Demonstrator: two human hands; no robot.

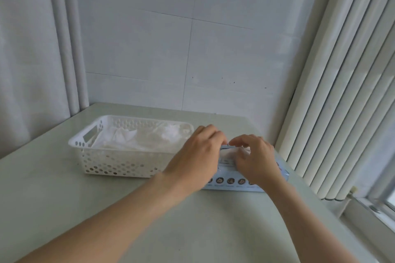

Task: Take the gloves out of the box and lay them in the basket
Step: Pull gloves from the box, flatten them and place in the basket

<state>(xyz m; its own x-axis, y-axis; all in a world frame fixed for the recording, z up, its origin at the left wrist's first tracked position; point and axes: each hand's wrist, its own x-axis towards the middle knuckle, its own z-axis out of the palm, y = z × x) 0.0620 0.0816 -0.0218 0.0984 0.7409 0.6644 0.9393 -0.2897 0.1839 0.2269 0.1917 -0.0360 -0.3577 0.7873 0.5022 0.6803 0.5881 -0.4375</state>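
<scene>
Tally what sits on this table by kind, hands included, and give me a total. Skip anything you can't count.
White basket: 1
Blue glove box: 1
Hands: 2 (left hand, right hand)
Heaped gloves in the basket: too tangled to count
Total counted: 4

- You get soft, even daylight from the window (pixel 388 199) at lower right; the picture is pale and washed.
- Shadows under your left hand (pixel 198 151) and right hand (pixel 255 156) on the worktop (pixel 53 188) are faint.
- The wide lens bows the vertical slats (pixel 342 92) at the right edge.
- Print on the box (pixel 233 186) is blurred.
</scene>
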